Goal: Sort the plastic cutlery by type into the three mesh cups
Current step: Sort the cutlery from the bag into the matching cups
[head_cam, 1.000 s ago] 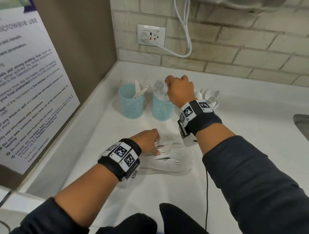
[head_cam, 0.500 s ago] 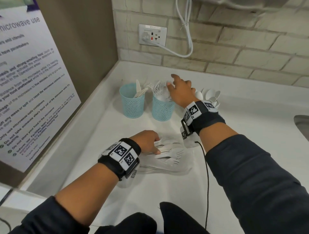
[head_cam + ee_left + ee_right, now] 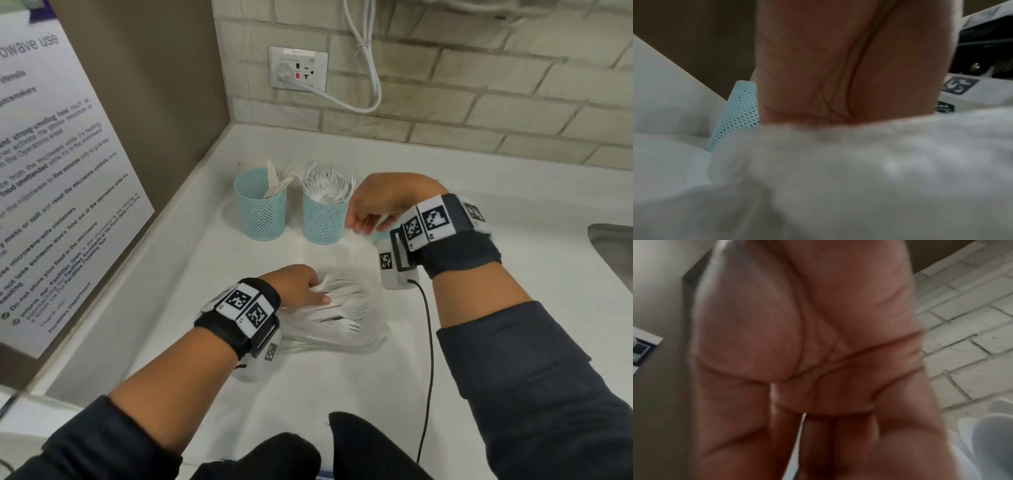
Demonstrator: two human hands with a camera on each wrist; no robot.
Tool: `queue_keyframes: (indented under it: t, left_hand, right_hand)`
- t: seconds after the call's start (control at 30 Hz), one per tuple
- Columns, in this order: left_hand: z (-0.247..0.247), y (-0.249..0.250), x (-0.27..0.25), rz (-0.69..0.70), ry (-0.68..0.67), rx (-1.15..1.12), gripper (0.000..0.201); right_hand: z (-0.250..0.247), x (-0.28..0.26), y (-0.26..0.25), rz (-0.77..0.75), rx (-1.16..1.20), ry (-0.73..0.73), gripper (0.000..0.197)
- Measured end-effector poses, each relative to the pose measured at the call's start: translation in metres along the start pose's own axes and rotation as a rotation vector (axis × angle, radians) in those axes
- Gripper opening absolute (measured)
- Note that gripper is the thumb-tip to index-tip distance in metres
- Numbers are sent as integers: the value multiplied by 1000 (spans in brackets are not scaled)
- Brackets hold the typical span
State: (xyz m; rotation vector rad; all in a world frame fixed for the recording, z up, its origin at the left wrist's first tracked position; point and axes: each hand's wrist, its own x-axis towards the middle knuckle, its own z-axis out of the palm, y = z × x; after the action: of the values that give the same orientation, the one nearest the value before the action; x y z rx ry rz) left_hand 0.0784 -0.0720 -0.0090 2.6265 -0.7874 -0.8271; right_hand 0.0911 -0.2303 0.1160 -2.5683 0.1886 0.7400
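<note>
Two teal mesh cups stand at the back of the white counter: the left cup holds knives, the middle cup is full of forks. My right hand hangs just right of the fork cup, fingers loosely curled and holding nothing. It hides most of the third cup, whose spoons show in the right wrist view. My left hand rests on the handles of a pile of white forks lying on the counter. The left wrist view shows only palm, blurred white plastic and one mesh cup.
A brown side panel with a microwave notice borders the counter on the left. Behind is a brick wall with a socket and white cable. A steel sink lies at the right edge. A black cable hangs from my right wrist.
My right hand has let go over the fork cup and drawn back to the right and down, now empty. The left hand has stayed on the fork pile.
</note>
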Motion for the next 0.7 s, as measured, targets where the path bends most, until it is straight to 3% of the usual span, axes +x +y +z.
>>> queue_keyframes:
  t: [0.07,0.13,0.3,0.43,0.57,0.7]
  left_hand:
    - [1,1,0,-10,-13,0,41]
    - [2,0,0,-14,4,9,49]
    - [2,0,0,28,64,9,44]
    - [2,2,0,88,112,16,23]
    - [1,-1,1,114,120,4,38]
    - [-2,-2,1,119,106,46,41]
  right_hand:
    - [9,-2,2,-22,-105,-136,21]
    - [18,2,7,-40,-167,-180,26]
    - [35,8,16,-13,-366,-224,34]
    - [42,14,26,60,-184,-225,50]
    - [46,22,34,70,-107,-204,61]
    - [46,23,37,55,-108,-179,57]
